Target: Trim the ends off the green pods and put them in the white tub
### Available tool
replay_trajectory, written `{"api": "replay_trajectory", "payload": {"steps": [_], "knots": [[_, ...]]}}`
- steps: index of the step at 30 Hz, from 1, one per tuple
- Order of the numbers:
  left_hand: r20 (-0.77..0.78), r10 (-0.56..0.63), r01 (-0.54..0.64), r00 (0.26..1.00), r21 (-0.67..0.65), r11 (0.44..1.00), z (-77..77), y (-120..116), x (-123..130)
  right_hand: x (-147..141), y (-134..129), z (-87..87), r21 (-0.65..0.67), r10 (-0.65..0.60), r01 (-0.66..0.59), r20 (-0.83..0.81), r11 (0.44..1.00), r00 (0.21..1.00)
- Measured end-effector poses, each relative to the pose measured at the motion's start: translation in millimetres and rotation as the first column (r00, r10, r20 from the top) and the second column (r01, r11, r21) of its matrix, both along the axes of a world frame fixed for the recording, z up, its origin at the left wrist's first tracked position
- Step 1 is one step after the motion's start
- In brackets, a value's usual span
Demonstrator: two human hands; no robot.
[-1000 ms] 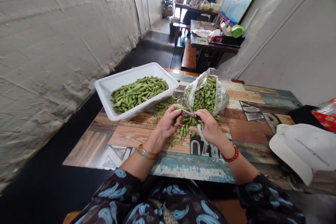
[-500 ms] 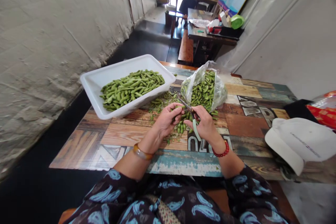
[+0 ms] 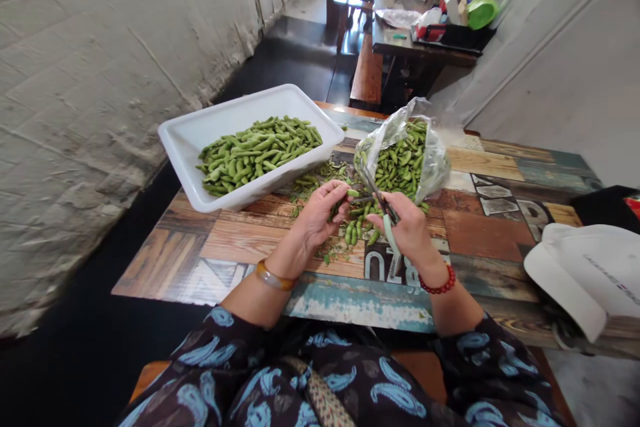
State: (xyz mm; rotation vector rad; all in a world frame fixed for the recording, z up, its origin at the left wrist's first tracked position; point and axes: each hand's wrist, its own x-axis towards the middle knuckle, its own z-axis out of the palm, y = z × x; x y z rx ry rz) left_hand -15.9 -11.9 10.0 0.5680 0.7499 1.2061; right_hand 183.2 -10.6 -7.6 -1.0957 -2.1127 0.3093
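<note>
My left hand point(image 3: 325, 213) pinches a green bean pod point(image 3: 353, 193) whose tip points toward the scissors. In my right hand point(image 3: 406, 223) are scissors point(image 3: 379, 195) with pale green handles, their blades apart near the pod. Behind my right hand, a clear plastic bag point(image 3: 436, 163) lies open with many pods in it. Loose pods point(image 3: 351, 232) and trimmings lie between and under my hands. A white tub point(image 3: 185, 147) at the left holds a heap of green pods point(image 3: 260, 153).
On the right of the patterned table point(image 3: 490, 237) lies a white cap point(image 3: 583, 273), with a black item point(image 3: 607, 207) behind it. Farther back are a wooden bench point(image 3: 367, 73) and a second table point(image 3: 387, 40) bearing a green basket point(image 3: 482, 12). A rough wall runs along the left.
The view has tilted down and shifted left, so the person at the back is out of sight. The scissor blades have opened wider, and my right hand is slightly farther from my left.
</note>
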Motion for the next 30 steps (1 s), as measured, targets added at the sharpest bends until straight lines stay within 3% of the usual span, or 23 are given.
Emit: {"api": "replay_trajectory", "payload": {"steps": [2, 5, 9, 13, 14, 15, 17, 19, 20, 23, 27, 30], "knots": [[-0.134, 0.043, -0.035, 0.99, 0.057, 0.998, 2.3, -2, -1, 2, 1, 2.4, -0.003, -0.043, 0.043, -0.032, 0.999, 0.999], [-0.328, 0.251, -0.187, 0.911, 0.216, 0.958, 12.2, -5, -10, 3, 2, 5.2, 0.01, -0.073, 0.073, -0.063, 0.997, 0.995], [-0.454, 0.558, -0.385, 0.695, 0.42, 0.822, 34.3, 12, -41, 5, 2, 7.2, 0.02, -0.07, 0.072, -0.073, 0.997, 0.995], [-0.555, 0.698, -0.4, 0.453, 0.573, 0.716, 52.3, 40, -72, 6, 2, 7.9, 0.032, -0.081, 0.084, -0.09, 0.996, 0.993], [-0.548, 0.702, -0.415, 0.455, 0.567, 0.712, 55.3, 43, -75, 6, 2, 8.0, 0.041, -0.081, 0.085, -0.095, 0.996, 0.992], [-0.531, 0.683, -0.427, 0.502, 0.534, 0.73, 57.7, 44, -77, 6, 2, 8.3, 0.052, -0.08, 0.085, -0.101, 0.995, 0.992], [-0.453, 0.555, -0.398, 0.698, 0.4, 0.826, 59.9, 40, -72, 6, 1, 9.1, 0.069, -0.072, 0.08, -0.115, 0.994, 0.991], [-0.325, 0.338, -0.26, 0.883, 0.259, 0.93, 58.6, 31, -60, 7, 1, 10.2, 0.069, -0.063, 0.072, -0.128, 0.995, 0.99], [-0.269, 0.232, -0.177, 0.935, 0.214, 0.961, 56.7, 27, -54, 7, 1, 10.8, 0.061, -0.06, 0.068, -0.133, 0.996, 0.989], [-0.175, 0.042, -0.013, 0.984, 0.167, 0.986, 46.5, 18, -36, 7, 2, 11.7, 0.028, -0.048, 0.053, -0.146, 0.998, 0.988], [-0.12, -0.02, 0.035, 0.993, 0.126, 0.991, 28.1, 14, -24, 6, 4, 9.5, -0.003, -0.016, 0.015, -0.12, 1.0, 0.993], [-0.119, -0.128, 0.138, 0.985, 0.079, 0.987, 17.7, 10, -19, 6, 4, 7.0, -0.039, 0.001, -0.004, -0.082, 0.999, 0.997]]}}
